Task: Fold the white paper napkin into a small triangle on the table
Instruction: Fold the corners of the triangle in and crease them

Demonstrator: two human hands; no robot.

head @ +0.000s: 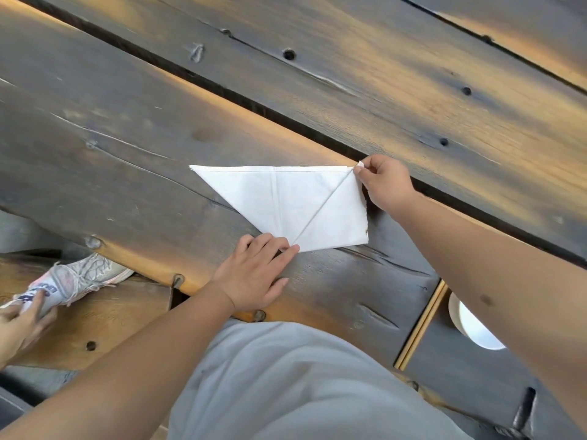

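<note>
The white paper napkin (295, 204) lay flat on the dark plank table (127, 160), near the middle of the view, already a long triangle with its right part folded over along a diagonal crease. You had your right hand (386, 185) at the napkin's 2 o'clock corner, thumb and forefinger pinching the paper tip there. Your left hand (254, 274) sat at the 6 o'clock point, fingers straight and spread, fingertips (293, 248) pressing the bottom end of the crease to the wood.

Judged step: mid-fold, the second reduction being set (shape not yet small). Next move likely called for aligning the pinched corner with the edges beneath, then running a finger along the diagonal to sharpen it while the left hand anchored.

Beyond: a sneaker (73, 281) at 8 o'clock on a bench, touched by another person's hand (22, 325); a white bowl (473, 328) at 4 o'clock.
</note>
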